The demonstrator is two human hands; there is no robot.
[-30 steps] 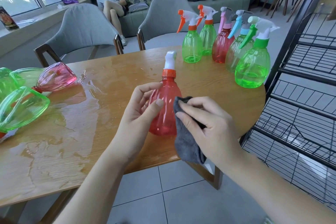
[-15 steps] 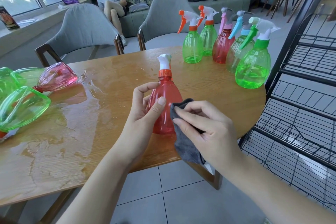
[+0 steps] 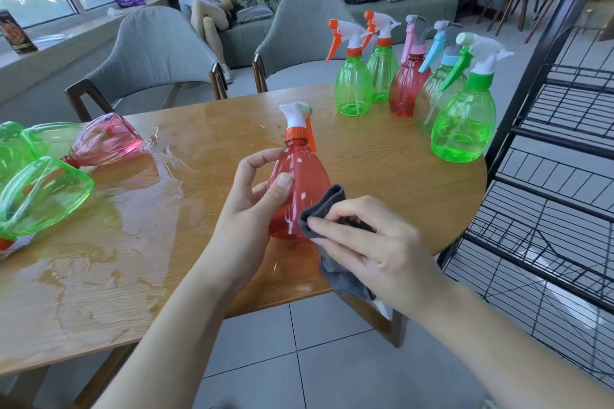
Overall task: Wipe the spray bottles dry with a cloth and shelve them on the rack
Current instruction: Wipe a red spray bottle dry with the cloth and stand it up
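Note:
My left hand [image 3: 247,209] grips a red spray bottle [image 3: 300,183] with an orange collar and white nozzle, held upright above the wooden table [image 3: 199,149]. My right hand [image 3: 375,246] pinches a grey cloth [image 3: 324,209] and presses it against the bottle's lower right side. Several spray bottles stand upright at the table's far right, among them a green one [image 3: 463,123] nearest the rack and a red one [image 3: 407,90]. Green bottles [image 3: 40,196] and a pink bottle [image 3: 106,139] lie on their sides at the left. The black wire rack [image 3: 558,156] stands to the right.
A pool of water [image 3: 99,219] spreads over the table's left half. Two grey chairs [image 3: 156,53] stand behind the table. A person sits on a sofa [image 3: 206,10] further back. Tiled floor lies below the table's near edge.
The red bottle has turned in my left hand, so its orange trigger now shows on the right. The cloth has shifted slightly lower along the bottle's side.

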